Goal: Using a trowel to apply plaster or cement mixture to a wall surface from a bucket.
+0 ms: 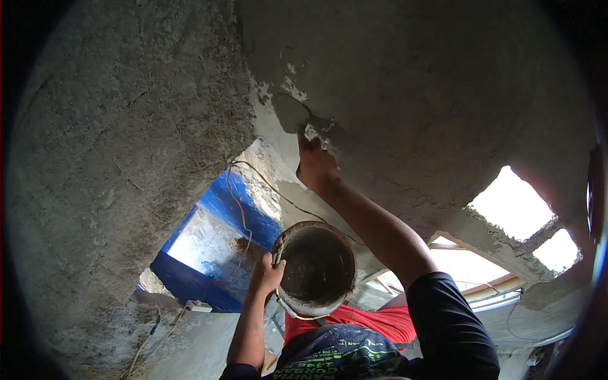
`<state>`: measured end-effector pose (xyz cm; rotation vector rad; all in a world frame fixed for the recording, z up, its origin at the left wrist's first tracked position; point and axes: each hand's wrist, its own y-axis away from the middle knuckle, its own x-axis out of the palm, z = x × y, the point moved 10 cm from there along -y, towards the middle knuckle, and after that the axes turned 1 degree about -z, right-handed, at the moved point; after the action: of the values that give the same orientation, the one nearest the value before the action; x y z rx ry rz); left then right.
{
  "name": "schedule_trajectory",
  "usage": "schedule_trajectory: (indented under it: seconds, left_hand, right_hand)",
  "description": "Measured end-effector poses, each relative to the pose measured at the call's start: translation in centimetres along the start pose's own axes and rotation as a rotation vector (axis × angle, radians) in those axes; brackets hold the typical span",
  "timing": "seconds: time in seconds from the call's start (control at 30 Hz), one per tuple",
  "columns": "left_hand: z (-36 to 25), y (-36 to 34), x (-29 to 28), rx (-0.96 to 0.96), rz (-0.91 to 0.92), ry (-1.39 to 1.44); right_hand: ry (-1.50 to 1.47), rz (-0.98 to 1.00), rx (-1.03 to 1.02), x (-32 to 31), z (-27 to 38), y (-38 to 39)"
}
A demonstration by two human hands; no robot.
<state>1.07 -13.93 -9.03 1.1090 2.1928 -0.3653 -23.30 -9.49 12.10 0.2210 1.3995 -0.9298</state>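
Observation:
My left hand (269, 273) is closed on the left rim of a round, dark bucket (346, 278), held in front of my body with its mouth facing up. Its inside is coated with grey mortar; how much lies at the bottom is too dark to tell. A wire handle (285, 306) hangs along the near side. My right arm stretches up to the grey cement wall (392, 120). There my right hand (318, 168) is closed on what looks like a trowel (293, 114), its grey blade flat against the plaster. The fingers partly hide the grip.
A rough cement surface (126, 114) fills the left. Below it, an opening shows blue-painted boards (196, 288). Thin wires (278, 191) run from its corner behind the bucket. Bright openings (513, 202) break the wall at right, near a wooden frame (491, 285). Another cable (149, 335) hangs lower left.

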Motion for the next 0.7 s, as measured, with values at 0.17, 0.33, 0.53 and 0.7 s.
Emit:
schedule_trajectory:
  seconds: [0.17, 0.33, 0.53, 0.7]
  left_hand:
    - [-0.3, 0.0, -0.7, 0.013, -0.063, 0.036]
    - [-1.3, -0.8, 0.8, 0.010, -0.010, 0.041]
    - [-3.6, 0.2, 1.2, 0.110, 0.008, 0.047]
    - [-2.9, 0.6, 1.3, 0.086, 0.013, 0.037]
  right_hand:
    - [0.154, -0.256, -0.077, -8.1, -0.7, 0.9]
    - [0.218, -0.116, -0.031, -10.9, -2.2, -3.2]
    - [0.278, 0.025, -0.071, -2.0, -3.8, 2.6]
    - [0.338, -0.024, -0.045, -5.2, -5.8, 5.0]
